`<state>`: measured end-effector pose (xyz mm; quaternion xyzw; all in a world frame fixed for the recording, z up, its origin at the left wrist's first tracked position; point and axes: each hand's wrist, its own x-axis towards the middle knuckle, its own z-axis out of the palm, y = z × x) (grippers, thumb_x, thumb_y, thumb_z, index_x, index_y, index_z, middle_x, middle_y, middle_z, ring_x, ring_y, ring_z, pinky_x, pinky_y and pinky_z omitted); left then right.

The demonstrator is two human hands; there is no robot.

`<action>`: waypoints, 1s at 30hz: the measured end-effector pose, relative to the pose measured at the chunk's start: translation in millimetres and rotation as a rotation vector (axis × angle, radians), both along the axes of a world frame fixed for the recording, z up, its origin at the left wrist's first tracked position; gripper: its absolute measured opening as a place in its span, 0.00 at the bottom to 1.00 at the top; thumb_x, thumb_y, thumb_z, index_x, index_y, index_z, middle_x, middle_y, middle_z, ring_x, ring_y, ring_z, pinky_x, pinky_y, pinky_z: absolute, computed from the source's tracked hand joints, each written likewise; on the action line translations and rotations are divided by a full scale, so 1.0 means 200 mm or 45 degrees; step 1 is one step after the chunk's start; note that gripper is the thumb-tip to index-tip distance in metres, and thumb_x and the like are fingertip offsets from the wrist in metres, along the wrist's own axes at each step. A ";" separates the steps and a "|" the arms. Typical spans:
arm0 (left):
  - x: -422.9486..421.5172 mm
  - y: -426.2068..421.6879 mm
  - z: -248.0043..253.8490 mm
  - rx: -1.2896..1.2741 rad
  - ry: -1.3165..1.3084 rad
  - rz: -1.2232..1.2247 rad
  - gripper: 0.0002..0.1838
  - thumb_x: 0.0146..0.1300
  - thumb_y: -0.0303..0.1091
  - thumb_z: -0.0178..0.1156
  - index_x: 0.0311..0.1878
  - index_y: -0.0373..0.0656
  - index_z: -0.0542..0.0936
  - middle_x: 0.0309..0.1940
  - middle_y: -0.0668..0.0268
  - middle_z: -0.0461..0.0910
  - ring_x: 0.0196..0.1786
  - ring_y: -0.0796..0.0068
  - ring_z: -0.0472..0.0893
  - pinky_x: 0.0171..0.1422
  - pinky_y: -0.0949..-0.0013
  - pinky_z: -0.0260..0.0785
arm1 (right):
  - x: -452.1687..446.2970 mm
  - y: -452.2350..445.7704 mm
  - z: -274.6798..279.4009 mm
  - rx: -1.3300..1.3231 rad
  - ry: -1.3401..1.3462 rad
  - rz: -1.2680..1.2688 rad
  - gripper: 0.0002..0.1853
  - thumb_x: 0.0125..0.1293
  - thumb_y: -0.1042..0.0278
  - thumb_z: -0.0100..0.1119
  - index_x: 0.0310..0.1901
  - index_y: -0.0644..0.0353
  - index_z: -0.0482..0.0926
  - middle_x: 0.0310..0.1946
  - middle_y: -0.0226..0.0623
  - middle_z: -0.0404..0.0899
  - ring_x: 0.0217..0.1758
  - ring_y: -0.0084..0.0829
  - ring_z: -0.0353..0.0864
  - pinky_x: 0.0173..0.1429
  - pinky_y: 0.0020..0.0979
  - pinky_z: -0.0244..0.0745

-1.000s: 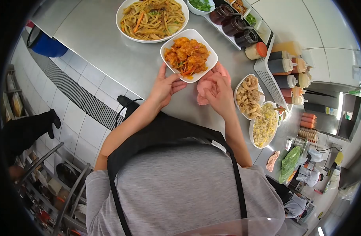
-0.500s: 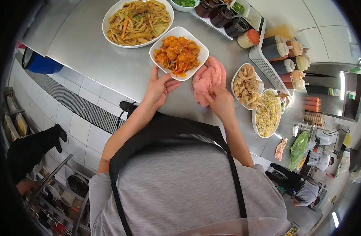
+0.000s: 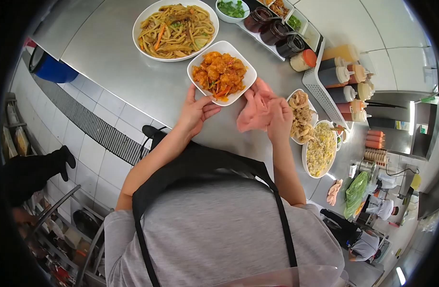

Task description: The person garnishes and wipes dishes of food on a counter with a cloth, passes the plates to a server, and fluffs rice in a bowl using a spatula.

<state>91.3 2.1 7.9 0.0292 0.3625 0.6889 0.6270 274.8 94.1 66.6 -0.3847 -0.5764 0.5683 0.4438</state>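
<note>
A white square bowl (image 3: 193, 67) of orange-glazed food (image 3: 220, 74) stands on the steel counter. My left hand (image 3: 196, 114) has its fingers at the bowl's lower left edge, the thumb by the rim. In my right hand (image 3: 278, 119) is a pink cloth (image 3: 255, 112), pinched between the fingers, and its upper part touches the bowl's right side. Behind the bowl, to the left, is a round bowl of noodles (image 3: 176, 31). To the right of my right hand are a dish of fried pieces (image 3: 300, 115) and an oval dish of fried rice (image 3: 320, 148).
Sauce jars (image 3: 273, 32), a bowl of green herbs (image 3: 232, 8) and a white basket (image 3: 324, 91) of squeeze bottles line the back right. A blue bin (image 3: 54, 67) stands left, near a person's dark-clothed legs (image 3: 33, 167). Co-workers (image 3: 365, 246) are at far right.
My right hand has moved the pink cloth, lifting and spreading it against the bowl's right side. My left hand stays at the bowl. The view has shifted slightly.
</note>
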 end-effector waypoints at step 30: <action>0.08 0.01 -0.02 0.066 -0.151 0.160 0.38 0.58 0.21 0.51 0.66 0.58 0.44 0.45 0.57 0.73 0.38 0.73 0.79 0.39 0.74 0.75 | -0.29 -0.12 0.02 0.842 -1.082 0.575 0.11 0.50 0.76 0.53 0.38 0.62 0.79 0.30 0.39 0.69 0.35 0.35 0.70 0.39 0.33 0.66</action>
